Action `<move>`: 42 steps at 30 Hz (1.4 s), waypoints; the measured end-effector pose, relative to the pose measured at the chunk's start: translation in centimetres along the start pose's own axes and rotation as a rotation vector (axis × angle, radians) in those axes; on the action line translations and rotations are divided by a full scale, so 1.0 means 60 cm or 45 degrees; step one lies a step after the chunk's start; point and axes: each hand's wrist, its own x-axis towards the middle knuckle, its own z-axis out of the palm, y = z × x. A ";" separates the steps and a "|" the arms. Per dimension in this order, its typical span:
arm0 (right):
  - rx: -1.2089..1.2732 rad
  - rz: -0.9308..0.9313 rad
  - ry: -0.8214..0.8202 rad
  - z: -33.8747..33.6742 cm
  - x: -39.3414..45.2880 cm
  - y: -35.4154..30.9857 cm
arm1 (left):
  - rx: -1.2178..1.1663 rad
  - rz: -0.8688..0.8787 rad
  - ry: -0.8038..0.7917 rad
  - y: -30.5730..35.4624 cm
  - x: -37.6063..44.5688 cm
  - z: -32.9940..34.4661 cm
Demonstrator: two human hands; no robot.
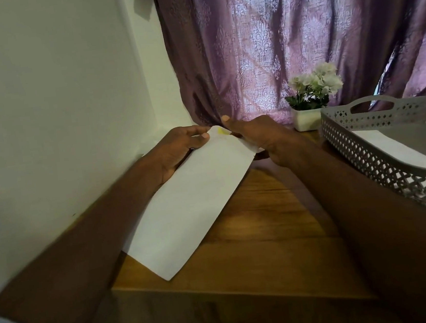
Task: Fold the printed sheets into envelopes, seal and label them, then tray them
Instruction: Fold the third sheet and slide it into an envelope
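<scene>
A long white envelope (192, 201) is held slanted above the wooden table (264, 235), its near corner pointing toward me. My left hand (178, 149) grips its far left edge, thumb on top. My right hand (260, 136) pinches the far right end, where a small yellow patch (223, 131) shows between the two thumbs. A grey perforated tray (384, 167) stands at the right with a white envelope (392, 147) lying flat inside it.
A small white pot of white flowers (311, 101) stands at the back beside the tray. A purple patterned curtain (272, 41) hangs behind the table. A white wall (51, 100) closes the left side.
</scene>
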 end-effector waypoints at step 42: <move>0.305 0.088 -0.098 -0.005 0.043 0.033 | -0.418 -0.234 0.151 -0.005 -0.015 0.041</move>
